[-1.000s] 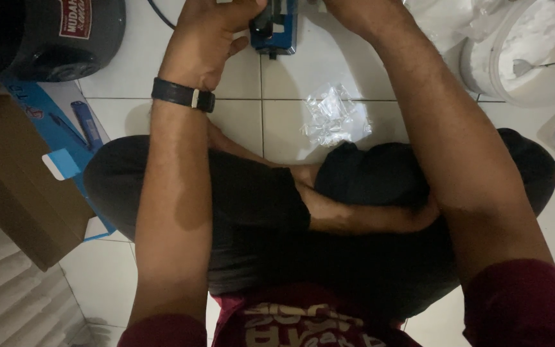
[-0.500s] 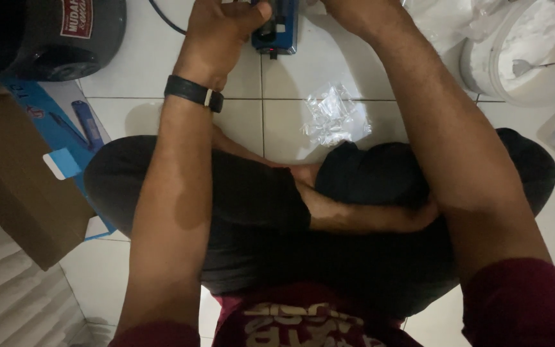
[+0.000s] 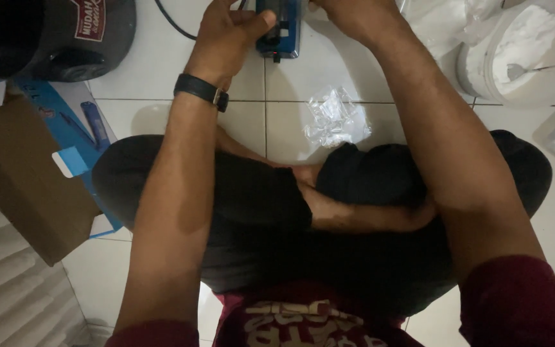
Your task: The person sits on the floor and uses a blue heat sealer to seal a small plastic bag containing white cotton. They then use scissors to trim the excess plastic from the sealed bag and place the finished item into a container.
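The person sits cross-legged on the tiled floor (image 3: 162,71), dark-clothed knees nearest the camera, both forearms reaching away over them. Just past the knees a crumpled clear bag (image 3: 336,117) lies on the tiles between the arms, apart from both hands.

Farther out, at the top edge, stands a blue sealer (image 3: 279,29), its long axis running away from the person. The left hand (image 3: 226,38), with a black watch (image 3: 202,91) on the wrist, touches the sealer's left side, fingers curled and thumb laid toward its top. The right hand (image 3: 351,14) sits at the sealer's right and is mostly cut off, so its grip cannot be told. The left hand shows the closer contact.

To the far right is a white bucket (image 3: 483,71) of powder; to the left, a cardboard box (image 3: 14,173).
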